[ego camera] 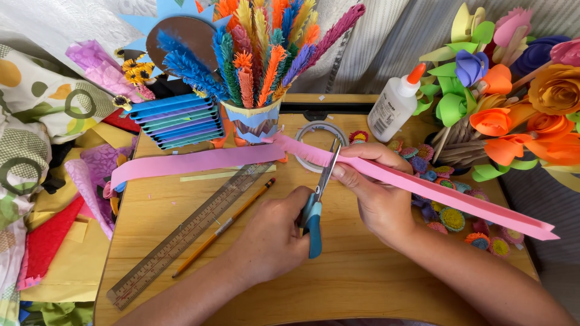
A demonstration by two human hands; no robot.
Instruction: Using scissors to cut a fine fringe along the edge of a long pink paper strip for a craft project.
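Pink paper strip (pixel 423 187) held taut across tabletop (pixel 362 271) by right hand (pixel 377 193), pinched so edge is presented to blades. Scissors (pixel 317 205) gripped by left hand (pixel 275 232), fringe being snipped. Ruler (pixel 187 232), pencil (pixel 223 226) laid left, within reach.

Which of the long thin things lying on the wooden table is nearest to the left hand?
The pencil: its yellow shaft passes just beside the left hand. The clear ruler lies parallel but farther out, on the pencil's far side from that hand.
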